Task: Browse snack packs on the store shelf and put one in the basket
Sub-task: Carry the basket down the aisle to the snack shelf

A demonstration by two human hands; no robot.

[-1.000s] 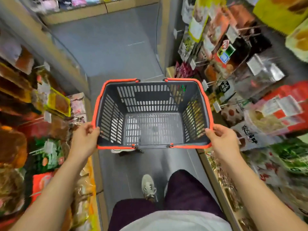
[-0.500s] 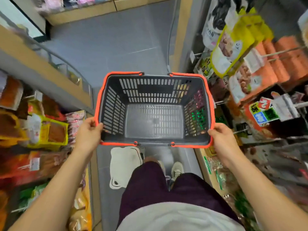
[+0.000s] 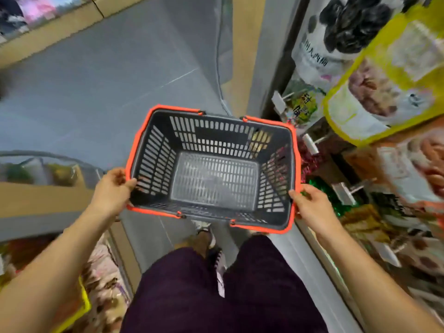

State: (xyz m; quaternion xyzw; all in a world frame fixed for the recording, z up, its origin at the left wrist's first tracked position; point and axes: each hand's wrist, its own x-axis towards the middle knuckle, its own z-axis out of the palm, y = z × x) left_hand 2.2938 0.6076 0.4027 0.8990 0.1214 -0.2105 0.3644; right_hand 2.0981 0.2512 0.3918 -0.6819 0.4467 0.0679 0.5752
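Observation:
A dark grey shopping basket (image 3: 153, 162) with an orange rim hangs in front of me over the aisle, nothing inside it. My left hand (image 3: 111, 192) grips its near left corner, and my right hand (image 3: 312, 207) grips its near right corner. On the right, snack packs hang on hooks: a big yellow pack (image 3: 389, 75), a white pack with dark fruit (image 3: 336, 32), a small green pack (image 3: 301, 104) and orange packs (image 3: 418, 169). Much of the shelf is blurred by motion.
The grey aisle floor (image 3: 108, 80) stretches ahead. A low shelf (image 3: 43, 195) with packs runs along the left, with more packs (image 3: 103, 294) below my left arm. Metal hooks with price tags (image 3: 343, 192) jut out from the right shelf near the basket.
I have walked forward along the aisle, and the view has turned towards the right shelf. The basket has tilted a little clockwise. Both hands hold the same corners.

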